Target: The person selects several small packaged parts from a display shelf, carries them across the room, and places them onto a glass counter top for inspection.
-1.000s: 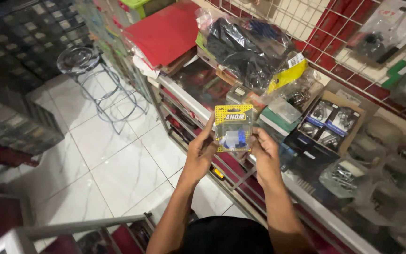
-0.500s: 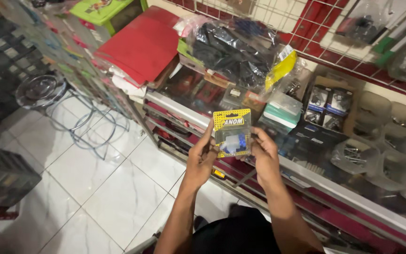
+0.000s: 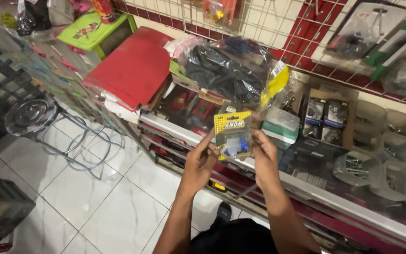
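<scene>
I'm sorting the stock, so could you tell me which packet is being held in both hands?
The small yellow-carded blister pack, with blue parts inside; the other packets lie on the counter.

A red folder (image 3: 135, 66) lies on the glass desk (image 3: 306, 186) near its left end, with a green box (image 3: 92, 30) beyond it. Right of the folder sits a clear bag of black parts (image 3: 226, 70) with a yellow tag (image 3: 274, 84). Farther right a cardboard box (image 3: 327, 117) holds small packs. On the tiled floor (image 3: 95, 207) stands a wire stool (image 3: 29, 117).
</scene>
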